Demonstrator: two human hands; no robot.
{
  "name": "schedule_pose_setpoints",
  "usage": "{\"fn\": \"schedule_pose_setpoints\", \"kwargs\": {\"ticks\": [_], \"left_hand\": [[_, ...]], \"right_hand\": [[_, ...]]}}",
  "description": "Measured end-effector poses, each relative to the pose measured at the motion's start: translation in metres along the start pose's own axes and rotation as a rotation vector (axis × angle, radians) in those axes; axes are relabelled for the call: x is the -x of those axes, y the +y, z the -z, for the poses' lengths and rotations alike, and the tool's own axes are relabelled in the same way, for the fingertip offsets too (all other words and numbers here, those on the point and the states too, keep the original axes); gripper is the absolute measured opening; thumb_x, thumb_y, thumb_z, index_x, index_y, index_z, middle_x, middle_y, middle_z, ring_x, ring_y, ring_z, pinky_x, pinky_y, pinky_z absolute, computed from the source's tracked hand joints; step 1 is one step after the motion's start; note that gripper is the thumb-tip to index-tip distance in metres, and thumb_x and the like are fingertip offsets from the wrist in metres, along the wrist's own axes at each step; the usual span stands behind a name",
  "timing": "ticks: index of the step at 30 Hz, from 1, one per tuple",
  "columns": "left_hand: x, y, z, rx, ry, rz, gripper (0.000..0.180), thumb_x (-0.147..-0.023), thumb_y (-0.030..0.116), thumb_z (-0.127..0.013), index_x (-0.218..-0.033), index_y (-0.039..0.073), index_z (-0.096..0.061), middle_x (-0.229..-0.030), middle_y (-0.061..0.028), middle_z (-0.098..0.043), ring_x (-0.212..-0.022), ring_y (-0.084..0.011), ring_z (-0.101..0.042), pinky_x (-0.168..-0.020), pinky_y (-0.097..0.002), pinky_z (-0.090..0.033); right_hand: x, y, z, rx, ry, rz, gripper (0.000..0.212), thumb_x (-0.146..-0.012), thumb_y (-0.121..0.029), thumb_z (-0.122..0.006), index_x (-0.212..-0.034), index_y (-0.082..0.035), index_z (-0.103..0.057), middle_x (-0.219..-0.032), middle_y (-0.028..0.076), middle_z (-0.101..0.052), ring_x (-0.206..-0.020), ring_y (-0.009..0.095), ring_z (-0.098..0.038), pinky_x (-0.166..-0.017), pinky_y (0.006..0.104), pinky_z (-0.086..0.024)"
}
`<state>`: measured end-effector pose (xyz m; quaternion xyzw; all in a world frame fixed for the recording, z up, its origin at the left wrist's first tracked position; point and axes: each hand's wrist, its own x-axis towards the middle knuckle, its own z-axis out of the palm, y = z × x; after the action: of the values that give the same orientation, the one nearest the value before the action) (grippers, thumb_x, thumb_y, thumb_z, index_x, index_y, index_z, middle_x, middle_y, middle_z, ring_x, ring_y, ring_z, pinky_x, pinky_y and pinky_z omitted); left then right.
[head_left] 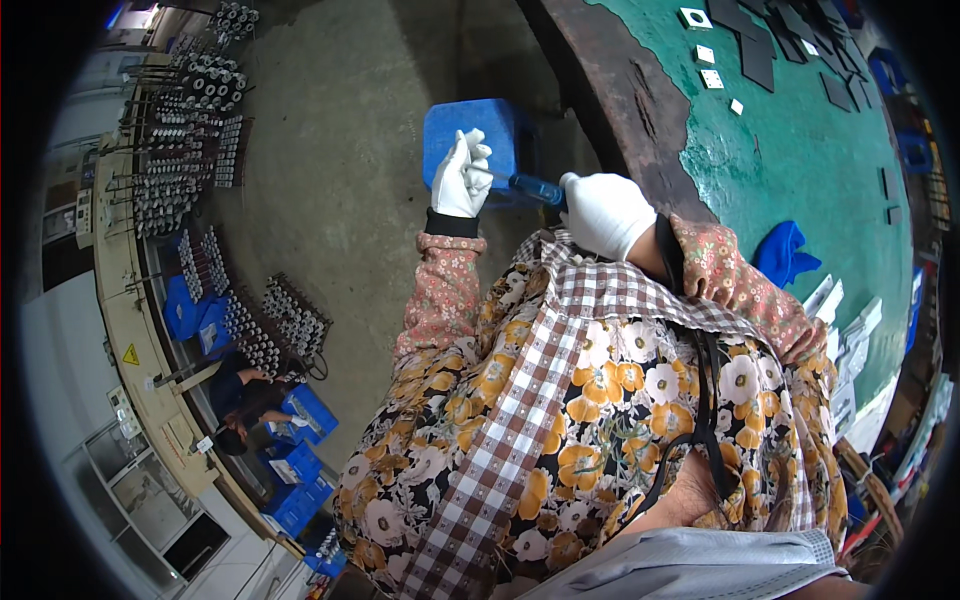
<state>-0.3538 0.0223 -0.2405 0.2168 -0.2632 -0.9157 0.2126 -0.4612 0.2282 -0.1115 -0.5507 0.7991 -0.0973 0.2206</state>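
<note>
My left hand, in a white glove with a dark cuff, is raised with its fingers curled together. Whatever is between its fingers is too small to make out. In its white glove, my right hand is wrapped round the end of a screwdriver-like tool with a translucent blue handle. The tool's thin metal shaft points left, and its tip reaches the fingers of my left hand. Below both hands stands a blue plastic stool, partly covered by the left glove.
To my right is a worn green tabletop bearing dark flat plates, small white blocks, a blue cloth and pale metal pieces. Far left, another person bends near blue crates and racks of parts.
</note>
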Motion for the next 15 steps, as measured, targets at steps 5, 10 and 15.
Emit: {"fn": "schedule_pose_setpoints", "kwargs": {"ticks": [5, 10, 15], "left_hand": [[0.002, -0.007, -0.012, 0.151, 0.220, -0.002, 0.025, -0.096, 0.028, -0.047, -0.103, 0.007, -0.060, -0.082, -0.0055, -0.064, -0.060, -0.0121, -0.056, -0.050, -0.0237, -0.045], [-0.006, -0.013, 0.023, 0.428, -0.027, 0.099, 0.023, -0.096, 0.026, -0.048, -0.100, 0.008, -0.061, -0.086, -0.0062, -0.065, -0.072, -0.0157, -0.062, -0.058, -0.0291, -0.052], [0.001, -0.013, 0.013, 0.413, -0.051, 0.099, 0.027, -0.096, 0.028, -0.047, -0.099, 0.006, -0.061, -0.083, -0.0070, -0.066, -0.073, -0.0171, -0.064, -0.062, -0.0329, -0.055]], "right_hand": [[0.003, 0.006, -0.008, 0.009, 0.062, 0.038, 0.018, -0.076, -0.015, -0.061, -0.088, -0.002, -0.061, -0.067, 0.019, -0.062, -0.068, 0.037, -0.063, -0.064, 0.0449, -0.050], [0.002, 0.005, -0.005, -0.014, -0.013, -0.007, 0.019, -0.075, -0.014, -0.061, -0.086, 0.001, -0.061, -0.077, 0.021, -0.064, -0.076, 0.038, -0.063, -0.068, 0.0435, -0.051], [0.002, 0.007, -0.003, -0.011, 0.000, -0.014, 0.017, -0.075, -0.013, -0.060, -0.086, 0.001, -0.060, -0.075, 0.021, -0.064, -0.075, 0.038, -0.063, -0.067, 0.0437, -0.050]]}}
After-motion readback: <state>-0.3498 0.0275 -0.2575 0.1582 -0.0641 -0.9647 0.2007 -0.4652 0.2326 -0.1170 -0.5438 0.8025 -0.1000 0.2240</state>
